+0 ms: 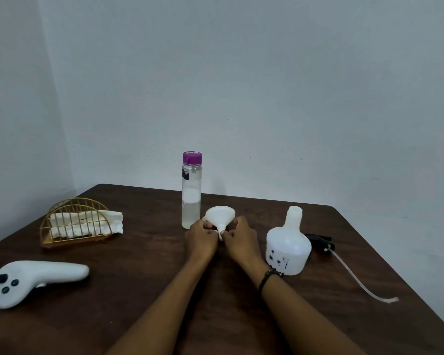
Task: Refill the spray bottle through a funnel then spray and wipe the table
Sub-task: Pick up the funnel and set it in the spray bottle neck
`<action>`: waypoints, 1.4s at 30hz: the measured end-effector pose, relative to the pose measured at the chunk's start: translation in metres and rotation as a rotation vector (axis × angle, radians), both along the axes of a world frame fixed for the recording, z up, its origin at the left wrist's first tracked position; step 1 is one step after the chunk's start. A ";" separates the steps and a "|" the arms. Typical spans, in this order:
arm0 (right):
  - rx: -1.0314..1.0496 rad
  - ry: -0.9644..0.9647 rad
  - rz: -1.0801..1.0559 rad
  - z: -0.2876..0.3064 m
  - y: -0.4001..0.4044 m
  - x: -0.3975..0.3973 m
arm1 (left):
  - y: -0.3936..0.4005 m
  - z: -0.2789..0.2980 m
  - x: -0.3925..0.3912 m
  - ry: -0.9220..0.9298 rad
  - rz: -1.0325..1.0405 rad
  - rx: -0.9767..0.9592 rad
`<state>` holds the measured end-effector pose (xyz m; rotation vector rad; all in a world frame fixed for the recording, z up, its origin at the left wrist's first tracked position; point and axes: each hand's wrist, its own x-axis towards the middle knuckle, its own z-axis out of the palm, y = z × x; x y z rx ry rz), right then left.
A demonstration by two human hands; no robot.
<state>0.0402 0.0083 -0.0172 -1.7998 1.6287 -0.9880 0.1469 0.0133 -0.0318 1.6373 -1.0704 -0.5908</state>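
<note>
A small white funnel [220, 216] is tilted at the middle of the dark wooden table [144, 272], its spout pointing toward me. My left hand [200, 238] and my right hand [237, 235] both pinch it near the spout. Just behind it stands a tall clear bottle [191, 201] with a purple cap, partly filled with clear liquid. To the right sits the white spray bottle [289, 245], uncapped, its neck open. Its black spray head [319, 241] lies behind it on the table, the dip tube [362, 283] trailing to the right.
A gold wire holder with white paper napkins [78, 224] stands at the left. A white handheld controller [34, 280] lies near the front left. The table meets grey walls at the back and left; its right edge slants toward me.
</note>
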 end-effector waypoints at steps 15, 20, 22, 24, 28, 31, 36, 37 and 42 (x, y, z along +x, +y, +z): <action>-0.099 -0.170 -0.046 -0.001 -0.001 0.005 | -0.007 0.006 -0.006 0.417 -0.098 -0.029; -0.120 -0.283 -0.016 0.024 0.013 -0.003 | 0.005 0.018 -0.007 0.507 -0.207 -0.187; -0.109 -0.321 0.026 0.030 0.017 -0.007 | 0.010 0.022 -0.009 0.534 -0.299 -0.193; -0.104 -0.337 0.052 0.031 0.020 -0.011 | 0.012 0.024 -0.010 0.595 -0.366 -0.201; -0.088 -0.303 0.074 0.027 0.024 -0.019 | 0.017 0.026 -0.013 0.606 -0.421 -0.221; -0.145 -0.213 0.043 0.024 0.026 -0.020 | 0.018 0.026 -0.016 0.541 -0.346 -0.251; -0.550 -0.079 0.046 0.030 0.029 -0.020 | 0.017 0.026 -0.016 0.396 -0.250 -0.307; -0.595 -0.055 0.060 0.032 0.030 -0.021 | 0.017 0.025 -0.017 0.369 -0.243 -0.319; -0.719 0.051 0.079 0.035 0.029 -0.029 | 0.022 0.026 -0.026 0.250 -0.237 -0.347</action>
